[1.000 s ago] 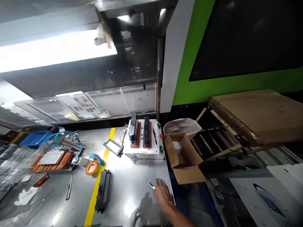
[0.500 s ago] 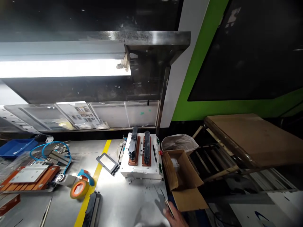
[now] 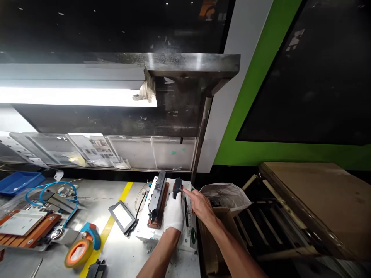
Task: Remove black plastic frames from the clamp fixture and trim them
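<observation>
My left hand [image 3: 174, 213], in a white glove, lies over the right-hand long black plastic part [image 3: 177, 185] with its fingers closed about it. That part sits on a reddish-brown seat of the white fixture [image 3: 187, 241]; the glove hides much of it. From the right side, my bare right hand [image 3: 199, 202] reaches to the same part, closed on a slim pointed tool [image 3: 181, 189] whose tip is at the part. Its exact kind cannot be made out. A second long black plastic part [image 3: 158, 197] stands to the left on its own reddish-brown seat. A black pen-like stick [image 3: 186, 212] lies beside my hands.
A black frame with a pale window [image 3: 123, 218] lies left of the fixture. Tape on an orange-and-blue dispenser [image 3: 78, 253] and another black part [image 3: 97, 269] are nearer. An open cardboard box [image 3: 228, 239] and a white-lined bin [image 3: 226, 195] stand right of the bench.
My left hand has come in onto the right black part. My right hand has moved up from the bench's front edge to the fixture with the tool. The view has shifted.
</observation>
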{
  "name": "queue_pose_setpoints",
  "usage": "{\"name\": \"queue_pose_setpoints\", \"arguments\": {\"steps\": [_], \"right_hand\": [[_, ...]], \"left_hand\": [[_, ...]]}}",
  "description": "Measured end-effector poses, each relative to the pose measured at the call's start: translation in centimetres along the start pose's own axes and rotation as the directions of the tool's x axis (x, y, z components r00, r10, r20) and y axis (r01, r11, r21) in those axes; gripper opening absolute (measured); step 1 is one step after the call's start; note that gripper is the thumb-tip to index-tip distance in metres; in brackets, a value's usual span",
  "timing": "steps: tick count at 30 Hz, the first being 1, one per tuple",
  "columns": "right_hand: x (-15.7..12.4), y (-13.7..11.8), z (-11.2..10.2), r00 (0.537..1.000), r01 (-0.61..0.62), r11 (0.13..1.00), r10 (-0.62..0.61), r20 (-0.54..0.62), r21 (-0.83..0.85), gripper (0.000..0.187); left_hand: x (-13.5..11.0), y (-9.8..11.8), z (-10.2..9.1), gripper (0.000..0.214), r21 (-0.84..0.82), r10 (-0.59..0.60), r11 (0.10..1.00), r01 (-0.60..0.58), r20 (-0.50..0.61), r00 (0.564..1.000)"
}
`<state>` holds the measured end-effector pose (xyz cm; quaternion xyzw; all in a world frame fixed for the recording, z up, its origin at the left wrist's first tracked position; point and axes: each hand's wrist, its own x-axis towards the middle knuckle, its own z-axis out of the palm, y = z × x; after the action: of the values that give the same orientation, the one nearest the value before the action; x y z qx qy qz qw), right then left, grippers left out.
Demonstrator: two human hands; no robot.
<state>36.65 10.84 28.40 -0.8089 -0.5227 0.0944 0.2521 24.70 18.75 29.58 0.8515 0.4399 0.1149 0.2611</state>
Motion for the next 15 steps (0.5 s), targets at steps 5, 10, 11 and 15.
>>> {"name": "queue_pose_setpoints", "arguments": {"steps": [5, 10, 11, 15], "right_hand": [[1.4, 0.5, -0.3, 0.993, 0.082, 0.988, -0.070, 0.092, -0.131, 0.043], [2.2, 0.5, -0.9, 0.985, 0.122, 0.971, -0.093, 0.147, -0.203, 0.045], [2.5, 0.5, -1.0, 0.984, 0.123, 0.969, -0.091, 0.153, -0.214, 0.045], [3.1, 0.1, -1.0, 0.984, 0.106, 0.962, -0.066, 0.164, -0.253, 0.045]], "left_hand": [[0.3, -0.3, 0.9, 0.048, 0.099, -0.015, 0.995, 0.015, 0.005, 1.000], [0.4, 0.0, 1.1, 0.054, 0.266, -0.028, 0.964, 0.020, 0.024, 0.999], [0.4, 0.1, 1.0, 0.055, 0.279, -0.036, 0.960, 0.026, 0.033, 0.999], [0.4, 0.8, 0.3, 0.056, 0.273, -0.075, 0.961, 0.050, 0.084, 0.994]]}}
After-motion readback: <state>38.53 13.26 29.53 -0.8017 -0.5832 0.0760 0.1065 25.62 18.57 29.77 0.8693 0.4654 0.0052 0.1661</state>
